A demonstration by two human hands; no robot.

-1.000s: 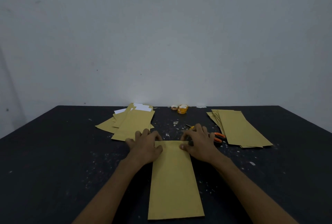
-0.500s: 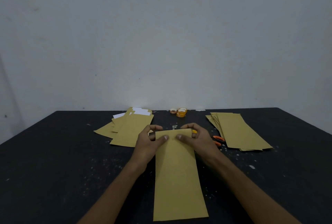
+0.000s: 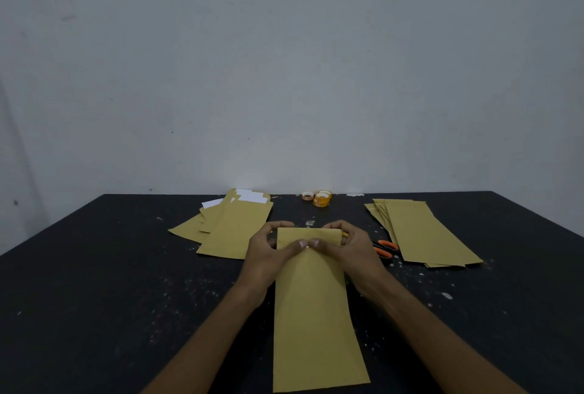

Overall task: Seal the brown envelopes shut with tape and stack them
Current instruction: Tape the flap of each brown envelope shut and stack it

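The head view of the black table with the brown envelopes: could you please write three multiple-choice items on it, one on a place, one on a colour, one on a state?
1. Where do the small rolls of tape stand?
A. far edge, by the wall
B. on the right pile
C. in a hand

2. What colour are the scissor handles?
A. blue
B. orange
C. green

3. What are both hands doing?
A. resting apart
B. cutting tape
C. holding the middle envelope's top end

A: the small rolls of tape stand by the wall.
B: the scissor handles are orange.
C: the left hand and right hand pinch the long brown paper envelope.
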